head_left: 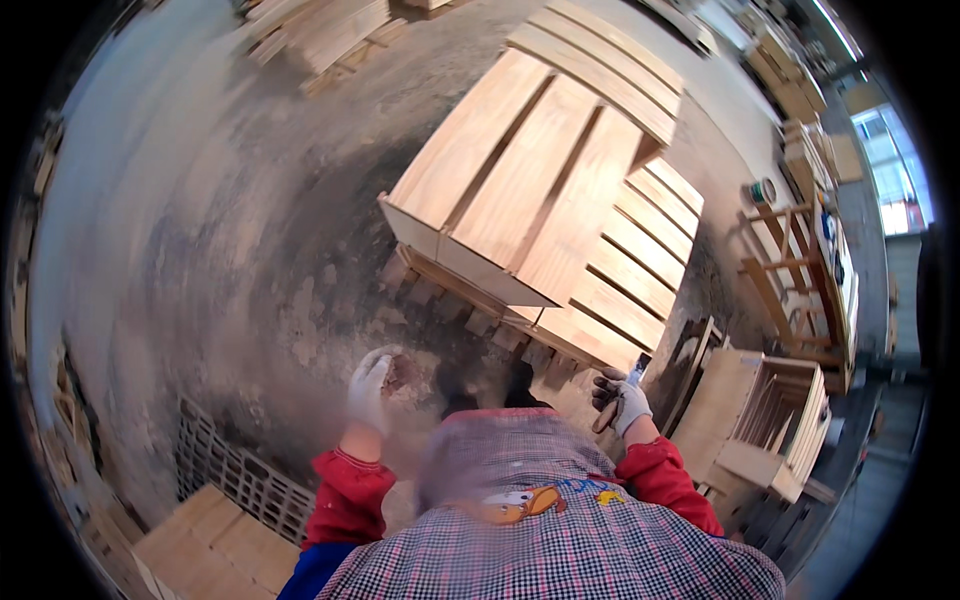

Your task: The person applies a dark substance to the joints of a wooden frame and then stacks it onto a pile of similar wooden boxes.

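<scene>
My left hand, in a white work glove with a brownish palm side, hangs over the floor left of my body. Motion smears its fingers, so I cannot tell if they are apart or closed. My right hand, in a white glove with dark, soiled fingers, is closed around a small tool with a pale blue part and a darker tip. The tool's exact kind does not show. That hand is by the near corner of a stack of slatted wooden drawer units, apart from the large unit on top.
The stack rests on a slatted pallet ahead of me. At the right stand a wooden cabinet and a wooden workbench. A dark plastic grid pallet and wooden panels lie at the lower left. More boards are piled far off.
</scene>
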A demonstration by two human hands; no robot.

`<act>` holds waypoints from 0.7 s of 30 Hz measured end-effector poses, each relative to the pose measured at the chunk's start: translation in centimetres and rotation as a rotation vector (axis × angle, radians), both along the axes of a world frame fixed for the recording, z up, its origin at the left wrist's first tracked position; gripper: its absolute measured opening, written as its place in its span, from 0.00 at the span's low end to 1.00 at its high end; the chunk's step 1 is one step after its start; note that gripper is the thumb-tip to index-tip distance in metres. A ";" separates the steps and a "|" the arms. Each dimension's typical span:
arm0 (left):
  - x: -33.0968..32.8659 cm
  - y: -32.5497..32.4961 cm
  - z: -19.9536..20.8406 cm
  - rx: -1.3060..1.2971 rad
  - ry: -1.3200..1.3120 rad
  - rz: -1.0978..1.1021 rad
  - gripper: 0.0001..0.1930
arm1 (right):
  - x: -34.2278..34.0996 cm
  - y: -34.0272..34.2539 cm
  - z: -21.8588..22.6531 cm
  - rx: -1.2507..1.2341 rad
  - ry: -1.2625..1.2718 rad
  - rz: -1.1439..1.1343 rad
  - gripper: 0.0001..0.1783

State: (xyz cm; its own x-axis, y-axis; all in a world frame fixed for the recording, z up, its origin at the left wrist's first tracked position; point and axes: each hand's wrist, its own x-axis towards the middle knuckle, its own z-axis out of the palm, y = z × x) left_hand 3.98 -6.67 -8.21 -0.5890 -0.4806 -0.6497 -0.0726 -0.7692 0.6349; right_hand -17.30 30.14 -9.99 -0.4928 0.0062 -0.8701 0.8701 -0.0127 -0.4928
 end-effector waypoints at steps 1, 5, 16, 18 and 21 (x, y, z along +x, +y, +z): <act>-0.7 -0.2 0.4 -0.052 -0.007 -0.013 0.12 | 0.7 -0.2 0.7 0.001 0.007 0.018 0.15; -3.1 0.5 0.7 -0.127 -0.002 -0.080 0.11 | 1.9 3.2 1.4 -0.071 -0.006 -0.030 0.14; -9.8 19.0 -4.3 -0.341 0.164 -0.654 0.13 | 9.6 24.8 -2.3 -0.119 -0.034 -0.337 0.18; -12.7 24.7 -2.6 -0.108 0.081 -0.713 0.14 | 10.8 29.7 -3.4 -0.188 -0.050 -0.477 0.19; -16.2 36.0 -0.9 -0.098 0.099 -0.758 0.16 | 13.3 38.8 -6.1 -0.115 -0.092 -0.635 0.13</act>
